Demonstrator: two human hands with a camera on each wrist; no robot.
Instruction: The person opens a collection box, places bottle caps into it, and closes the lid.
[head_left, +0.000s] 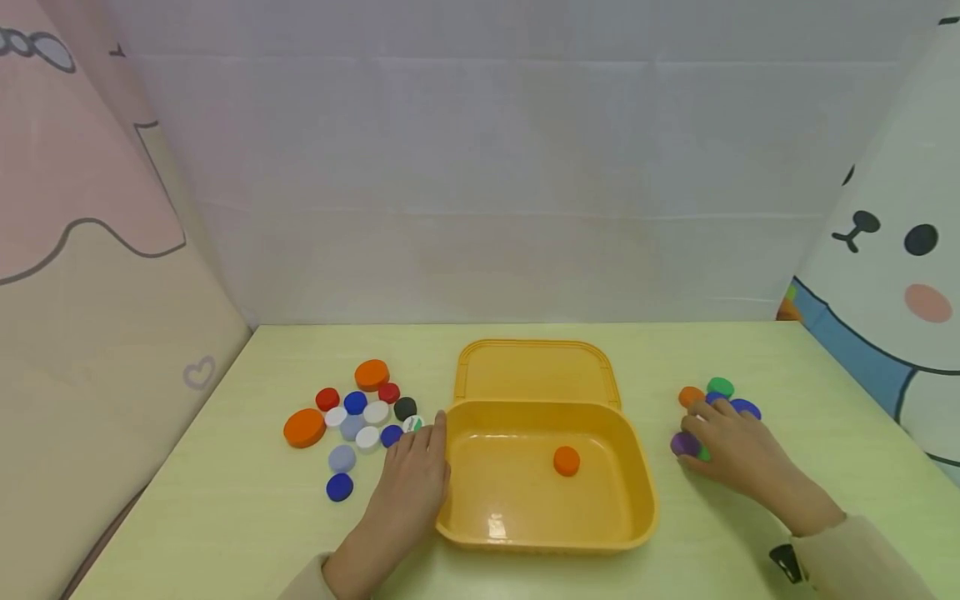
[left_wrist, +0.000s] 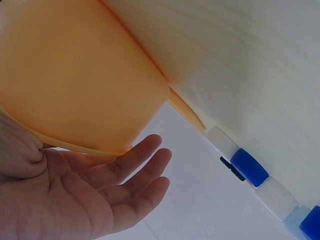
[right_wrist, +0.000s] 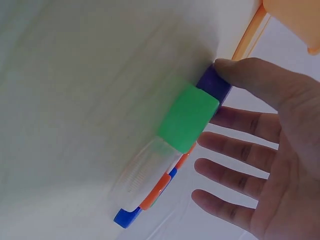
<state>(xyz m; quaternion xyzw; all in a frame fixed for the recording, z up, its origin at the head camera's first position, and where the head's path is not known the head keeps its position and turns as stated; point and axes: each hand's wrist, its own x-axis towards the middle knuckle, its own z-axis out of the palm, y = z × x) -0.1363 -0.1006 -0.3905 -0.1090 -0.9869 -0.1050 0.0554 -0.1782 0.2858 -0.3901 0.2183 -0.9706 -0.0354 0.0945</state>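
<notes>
My right hand (head_left: pixel 738 450) pinches a purple bottle cap (right_wrist: pixel 215 85) between thumb and index finger; its other fingers are extended. Beside that cap sit a green cap (right_wrist: pixel 189 119) and a clear cap (right_wrist: pixel 145 175), partly under the hand in the head view. Along the left rim of a yellow plastic box (head_left: pixel 637 521) lies my left hand (head_left: pixel 411 483), its fingers relaxed and touching the edge. Inside the box is a single orange cap (head_left: pixel 566 461).
Left of the box lie several caps, among them large orange caps (head_left: pixel 304 427), blue caps (head_left: pixel 340 487) and white caps (head_left: pixel 377 412). The yellow lid (head_left: pixel 536 371) lies behind the box. Another green cap (head_left: pixel 721 387) and an orange cap (head_left: pixel 691 397) sit beyond my right fingers.
</notes>
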